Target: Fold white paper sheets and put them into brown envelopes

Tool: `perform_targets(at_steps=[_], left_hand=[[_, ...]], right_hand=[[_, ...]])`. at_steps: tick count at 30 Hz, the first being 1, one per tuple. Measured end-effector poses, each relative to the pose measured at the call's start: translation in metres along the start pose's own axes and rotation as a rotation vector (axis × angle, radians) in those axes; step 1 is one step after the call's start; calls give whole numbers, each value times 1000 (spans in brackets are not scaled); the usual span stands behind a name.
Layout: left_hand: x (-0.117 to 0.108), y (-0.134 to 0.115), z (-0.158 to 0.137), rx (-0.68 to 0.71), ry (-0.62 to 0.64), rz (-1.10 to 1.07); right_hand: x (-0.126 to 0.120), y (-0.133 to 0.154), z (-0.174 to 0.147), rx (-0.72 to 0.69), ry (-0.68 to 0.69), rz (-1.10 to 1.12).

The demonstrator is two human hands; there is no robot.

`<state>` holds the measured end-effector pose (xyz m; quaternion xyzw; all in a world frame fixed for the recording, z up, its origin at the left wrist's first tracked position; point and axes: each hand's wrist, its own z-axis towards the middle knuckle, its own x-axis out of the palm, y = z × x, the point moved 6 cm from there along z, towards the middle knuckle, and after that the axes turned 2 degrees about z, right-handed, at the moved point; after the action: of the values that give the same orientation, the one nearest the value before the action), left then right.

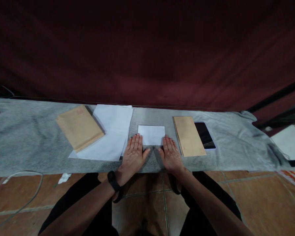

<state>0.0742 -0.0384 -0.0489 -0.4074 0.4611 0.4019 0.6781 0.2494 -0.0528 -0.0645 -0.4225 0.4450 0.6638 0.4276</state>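
A small white rectangle of paper [151, 134], seemingly folded, lies flat on the grey cloth in front of me. My left hand [134, 152] rests palm down with fingers stretched out, its fingertips on the paper's near left corner. At the near right corner, my right hand [170, 154] lies flat in the same way, fingers extended and thumb pointing inward. Neither hand grips anything. To the left, large white sheets [113, 131] lie partly under a stack of brown envelopes [78, 127]. Right of my right hand lies another stack of brown envelopes [189, 136].
A phone [204, 135] with a dark screen sits partly under the right-hand envelopes. Grey cloth [241, 141] covers the long narrow table. Behind it hangs a dark red curtain [147, 59]. A white cable [40, 183] hangs at the left front edge, above a tiled floor.
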Motion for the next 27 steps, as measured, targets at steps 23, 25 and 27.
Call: perform_targets(at_steps=[23, 25, 27], left_hand=[[25, -4, 39, 33, 65, 12], [24, 0, 39, 10, 64, 16], [22, 4, 39, -13, 61, 21]], right_hand=[[12, 13, 39, -60, -4, 28], [12, 9, 38, -37, -13, 2], [11, 6, 38, -13, -20, -17]])
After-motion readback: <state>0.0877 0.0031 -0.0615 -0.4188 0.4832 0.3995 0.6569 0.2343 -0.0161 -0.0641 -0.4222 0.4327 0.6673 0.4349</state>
